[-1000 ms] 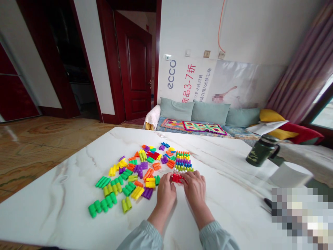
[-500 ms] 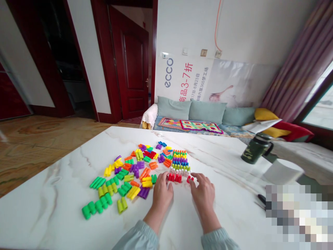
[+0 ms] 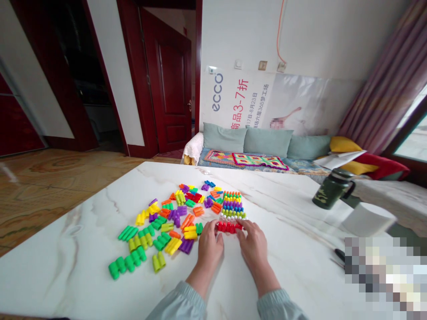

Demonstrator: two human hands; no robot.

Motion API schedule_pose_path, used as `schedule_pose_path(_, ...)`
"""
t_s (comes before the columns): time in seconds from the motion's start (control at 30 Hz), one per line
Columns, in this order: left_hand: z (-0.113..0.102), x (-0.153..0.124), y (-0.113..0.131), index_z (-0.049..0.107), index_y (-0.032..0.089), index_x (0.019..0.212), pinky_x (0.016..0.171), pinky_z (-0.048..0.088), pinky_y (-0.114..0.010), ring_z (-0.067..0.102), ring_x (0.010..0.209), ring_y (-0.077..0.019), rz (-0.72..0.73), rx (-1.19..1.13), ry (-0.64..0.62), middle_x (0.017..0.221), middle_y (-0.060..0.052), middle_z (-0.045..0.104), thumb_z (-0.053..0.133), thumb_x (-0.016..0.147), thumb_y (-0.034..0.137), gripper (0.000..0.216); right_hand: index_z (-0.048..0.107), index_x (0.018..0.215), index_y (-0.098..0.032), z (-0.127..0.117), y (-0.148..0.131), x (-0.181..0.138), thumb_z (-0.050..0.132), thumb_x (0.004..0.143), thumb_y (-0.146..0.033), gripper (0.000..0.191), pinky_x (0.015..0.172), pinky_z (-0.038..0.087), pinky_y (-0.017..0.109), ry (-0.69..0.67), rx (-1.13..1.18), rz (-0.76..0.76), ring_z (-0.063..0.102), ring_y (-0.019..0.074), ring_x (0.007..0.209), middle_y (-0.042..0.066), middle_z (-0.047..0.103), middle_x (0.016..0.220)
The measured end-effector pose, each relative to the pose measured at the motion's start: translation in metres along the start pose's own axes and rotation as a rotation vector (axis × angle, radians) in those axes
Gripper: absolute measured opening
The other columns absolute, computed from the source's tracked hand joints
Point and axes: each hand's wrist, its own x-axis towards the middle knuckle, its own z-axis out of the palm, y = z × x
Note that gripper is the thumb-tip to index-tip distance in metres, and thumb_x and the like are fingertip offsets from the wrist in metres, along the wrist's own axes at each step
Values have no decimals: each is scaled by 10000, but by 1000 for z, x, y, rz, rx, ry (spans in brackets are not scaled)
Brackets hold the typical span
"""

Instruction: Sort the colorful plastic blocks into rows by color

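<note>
The red row (image 3: 229, 227) lies on the white table (image 3: 93, 231), between the 2 hands and just at the near side of a block of coloured rows (image 3: 232, 207). It is made of small, shiny, rounded pieces, bright red, standing side by side in a short line. In the block, white is nearest to it, then come yellow-green, blue, purple and yellow, with green and orange at the far end.

The left hand (image 3: 210, 246) is half open, its fingers bent at the left end of the red row. The right hand (image 3: 253, 243) is also half open, with thumb and fingertips at the right end (I cannot tell how firmly either of them grips).

To the left are scattered many loose pieces (image 3: 162, 241), green, yellow, purple and orange, some joined in pairs or longer lines; a green line (image 3: 128, 262) lies closest to the left edge.

On the right side stand a dark green flask (image 3: 328, 193) with a pale pattern and a white roll (image 3: 368, 220).

Behind the sofa cushions (image 3: 268, 142), a poster (image 3: 250, 104) carries sideways writing: "ecco", "3-7折" in red, "8月23日" and "365梦工场". Its lower edge is hidden.
</note>
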Motion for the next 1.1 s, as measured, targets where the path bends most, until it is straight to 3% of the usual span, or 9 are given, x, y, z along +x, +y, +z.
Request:
schedule_pose_path(0.13,1,-1,0,580,156,1132,839,536,-389,642,914,-224,19,-20,35,1005,-90,662,548,729,10,430,719,1073,-227,-8,-11,2,580,866,-196,251,788,411,310,35,-53,-64,552,218,932,33,718,1070)
schedule_pose_path(0.4,3,0,-2,593,148,1095,848,533,-399,644,937,-236,26,-19,57,997,-99,668,554,715,-12,414,735,1062,-325,-9,-28,11,617,870,-173,272,811,317,343,-59,-122,-127,531,228,1032,-4,743,1032)
schedule_pose_path(0.83,3,1,2,593,172,1117,815,523,-367,631,866,-211,2,9,41,973,-74,651,566,763,40,379,720,1095,-296,-10,-20,5,589,866,-169,293,751,321,334,19,-140,-82,535,225,963,10,729,1061)
schedule_pose_path(1.1,5,3,4,616,158,1065,839,512,-374,627,908,-227,-21,100,65,961,-84,642,546,795,57,296,732,1059,-259,-5,-10,3,581,869,-160,263,729,352,309,-6,-128,-36,552,220,924,30,736,1014)
